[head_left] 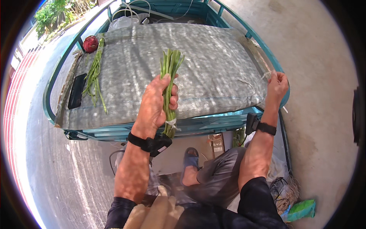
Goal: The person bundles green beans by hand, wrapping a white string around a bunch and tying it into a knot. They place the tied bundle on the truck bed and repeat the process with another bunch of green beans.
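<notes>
My left hand (155,100) is closed around a bundle of long green beans (172,63), held upright over the near part of a grey woven sheet (206,49). Below the fist, a white tie (171,123) circles the beans' lower part, and their ends hang past the sheet's front edge. Over at the right edge, my right hand (278,84) pinches a white string (266,74) beside the cart's rail. Another white string (244,81) lies on the sheet nearby.
On the sheet's left side lie loose long beans (94,74), a red round object (90,44) and a black phone-like slab (77,91). A teal cart rail (53,95) curves around the sheet. Clear plastic (124,23) sits behind; a green bag (301,210) rests at lower right.
</notes>
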Demonstrator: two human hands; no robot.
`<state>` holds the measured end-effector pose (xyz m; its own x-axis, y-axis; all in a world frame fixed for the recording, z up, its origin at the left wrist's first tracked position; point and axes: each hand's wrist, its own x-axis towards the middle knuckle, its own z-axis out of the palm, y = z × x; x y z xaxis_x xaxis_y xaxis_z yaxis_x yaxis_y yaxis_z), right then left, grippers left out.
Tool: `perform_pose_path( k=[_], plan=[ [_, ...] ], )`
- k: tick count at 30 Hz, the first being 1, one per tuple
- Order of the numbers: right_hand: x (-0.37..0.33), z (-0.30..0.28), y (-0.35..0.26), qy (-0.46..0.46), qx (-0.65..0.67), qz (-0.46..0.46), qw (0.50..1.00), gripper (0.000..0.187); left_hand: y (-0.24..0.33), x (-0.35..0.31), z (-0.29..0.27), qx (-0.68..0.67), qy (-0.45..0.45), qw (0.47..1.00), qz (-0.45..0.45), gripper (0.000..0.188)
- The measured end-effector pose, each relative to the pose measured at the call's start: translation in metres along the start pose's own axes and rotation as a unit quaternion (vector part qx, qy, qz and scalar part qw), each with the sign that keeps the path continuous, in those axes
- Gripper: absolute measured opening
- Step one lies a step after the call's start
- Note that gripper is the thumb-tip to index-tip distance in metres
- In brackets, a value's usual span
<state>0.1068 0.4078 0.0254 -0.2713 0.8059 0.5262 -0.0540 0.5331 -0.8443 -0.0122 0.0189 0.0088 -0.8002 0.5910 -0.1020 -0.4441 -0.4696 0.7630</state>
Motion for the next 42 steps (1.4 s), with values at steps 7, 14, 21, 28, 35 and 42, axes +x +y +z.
perform_pose_path(
  k=[7,14,21,28,35,42],
  plan=[
    [0.018,0.002,0.018,0.061,0.205,-0.038,0.976,0.018,0.001,-0.002,0.001,-0.028,-0.002,1.000,0.013,0.039],
    [0.037,-0.023,0.073,0.109,-0.313,-0.051,0.942,0.040,0.002,0.001,-0.005,-0.074,-0.011,0.997,0.023,0.042],
    [0.009,-0.010,0.021,0.041,-0.379,-0.174,0.908,0.038,0.004,0.003,-0.005,-0.142,-0.021,0.989,0.036,0.039],
    [-0.090,0.059,-0.105,-0.542,0.051,0.012,0.839,0.020,0.000,0.010,-0.022,-0.223,-0.029,0.973,0.045,0.035],
    [-0.154,0.086,-0.141,-0.706,0.035,-0.060,0.705,0.025,0.004,0.013,-0.036,-0.238,0.029,0.969,0.054,0.031],
    [-0.182,0.103,-0.140,-0.643,-0.011,-0.049,0.764,0.025,0.014,0.010,-0.033,-0.239,0.099,0.963,0.082,0.025]
  ],
)
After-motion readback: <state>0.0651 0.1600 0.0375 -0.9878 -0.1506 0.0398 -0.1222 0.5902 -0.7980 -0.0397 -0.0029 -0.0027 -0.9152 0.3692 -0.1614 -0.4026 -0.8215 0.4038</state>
